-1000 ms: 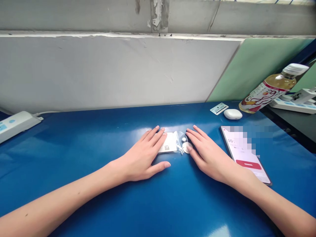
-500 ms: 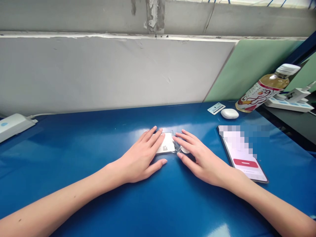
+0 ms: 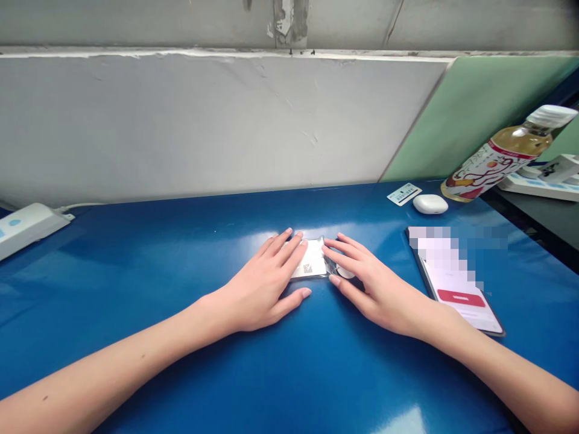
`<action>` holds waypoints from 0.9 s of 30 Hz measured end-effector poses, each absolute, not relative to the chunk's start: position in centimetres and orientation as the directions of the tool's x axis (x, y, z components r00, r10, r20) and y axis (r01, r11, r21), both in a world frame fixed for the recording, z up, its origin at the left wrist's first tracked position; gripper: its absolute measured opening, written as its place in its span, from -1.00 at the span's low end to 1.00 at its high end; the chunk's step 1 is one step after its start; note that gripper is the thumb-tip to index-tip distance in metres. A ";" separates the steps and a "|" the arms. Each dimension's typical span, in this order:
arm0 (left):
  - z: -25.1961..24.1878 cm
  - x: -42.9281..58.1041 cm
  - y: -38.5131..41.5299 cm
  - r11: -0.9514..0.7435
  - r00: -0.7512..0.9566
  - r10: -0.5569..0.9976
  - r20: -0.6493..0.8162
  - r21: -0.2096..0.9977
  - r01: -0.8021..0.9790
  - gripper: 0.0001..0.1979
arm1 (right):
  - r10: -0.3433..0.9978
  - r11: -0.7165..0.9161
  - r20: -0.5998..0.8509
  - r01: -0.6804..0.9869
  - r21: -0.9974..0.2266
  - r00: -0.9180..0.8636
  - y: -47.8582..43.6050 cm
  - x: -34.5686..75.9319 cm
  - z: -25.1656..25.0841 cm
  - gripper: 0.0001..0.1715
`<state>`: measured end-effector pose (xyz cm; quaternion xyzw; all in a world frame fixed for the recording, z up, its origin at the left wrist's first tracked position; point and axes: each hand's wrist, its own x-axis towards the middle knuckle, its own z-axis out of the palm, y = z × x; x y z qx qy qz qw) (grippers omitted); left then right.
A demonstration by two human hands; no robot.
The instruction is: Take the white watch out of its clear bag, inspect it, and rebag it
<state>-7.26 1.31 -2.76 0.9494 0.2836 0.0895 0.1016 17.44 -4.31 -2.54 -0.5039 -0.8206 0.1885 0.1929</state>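
A white card in a clear plastic sleeve [image 3: 312, 259], with a small square code printed on it, lies flat on the blue table. My left hand [image 3: 265, 277] rests palm down with its fingers spread over the card's left part, hiding that end. At the sleeve's right end, my right hand [image 3: 377, 283] has its fingers apart, the tips at or just over the edge. Under those fingers shows part of a white round piece [image 3: 345, 271], mostly covered; I cannot tell whether it is joined to the sleeve.
To the right lie a lit phone [image 3: 461, 295], a white earbud case [image 3: 430, 204] and a small printed card [image 3: 404, 194]. Behind them a drink bottle [image 3: 493, 160] stands near a power strip [image 3: 538, 185]. Another white power strip [image 3: 31, 226] is at the far left. A wall [image 3: 203, 126] bounds the back.
The camera view has shifted slightly, so the table things appear a little further right. Both hands keep the same pose around the sleeved card.
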 end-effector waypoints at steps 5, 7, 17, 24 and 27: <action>-2.8 -7.2 1.2 -0.817 0.823 0.556 0.116 0.260 0.515 -0.31 | 0.897 0.416 0.097 0.747 -0.518 -0.432 -4.4 17.6 -2.6 -0.39; -2.8 -7.2 1.2 -0.816 0.821 0.556 0.125 0.269 0.512 -0.31 | 0.892 0.427 0.106 0.739 -0.521 -0.440 -4.4 17.6 -2.6 -0.38; -2.6 -7.2 1.2 -0.814 0.824 0.557 0.103 0.268 0.516 -0.30 | 0.845 0.534 0.150 0.797 -0.283 -0.513 -4.2 16.9 -2.2 -0.36; -2.5 -7.1 1.1 -0.822 0.829 0.548 0.114 0.255 0.509 -0.32 | 0.781 0.605 0.261 0.792 -0.087 -0.568 -4.0 15.7 -1.7 -0.51; -2.6 -7.1 1.2 -0.826 0.832 0.544 0.107 0.242 0.509 -0.32 | 0.787 0.600 0.260 0.792 -0.110 -0.560 -3.8 15.8 -1.8 -0.50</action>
